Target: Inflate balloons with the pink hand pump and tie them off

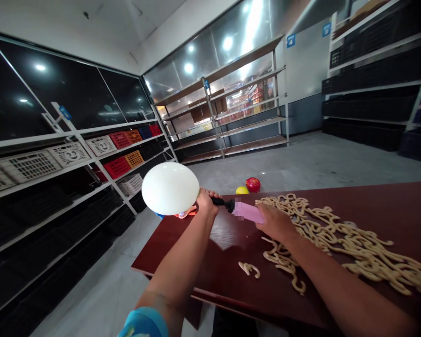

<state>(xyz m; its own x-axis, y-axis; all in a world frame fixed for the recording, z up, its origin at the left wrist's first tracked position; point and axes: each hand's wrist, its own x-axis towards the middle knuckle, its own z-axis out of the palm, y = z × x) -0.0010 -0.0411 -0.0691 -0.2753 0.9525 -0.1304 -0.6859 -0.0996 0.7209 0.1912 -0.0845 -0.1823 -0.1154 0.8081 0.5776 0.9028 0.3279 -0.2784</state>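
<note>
A white balloon (pixel 170 188), swollen and round, sits just left of my left hand (pixel 207 200). That hand is closed at the balloon's neck, around the black front end of a balloon pump (pixel 249 212). The pump has a pink barrel, and my right hand (pixel 274 222) wraps round its far end. Both hands hold it above the dark red table (pixel 224 262). The balloon's neck and the pump's tip are hidden by my left fingers. Several beige curled balloons (pixel 323 234) lie in a loose heap beside and beyond my right arm.
Orange and blue limp pieces (pixel 187 212) lie at the table's left corner. A red balloon (pixel 253 184) and a yellow balloon (pixel 242 190) show past the far edge. Shelves with crates (pixel 119 139) stand left; a metal rack (pixel 217 131) stands at the back.
</note>
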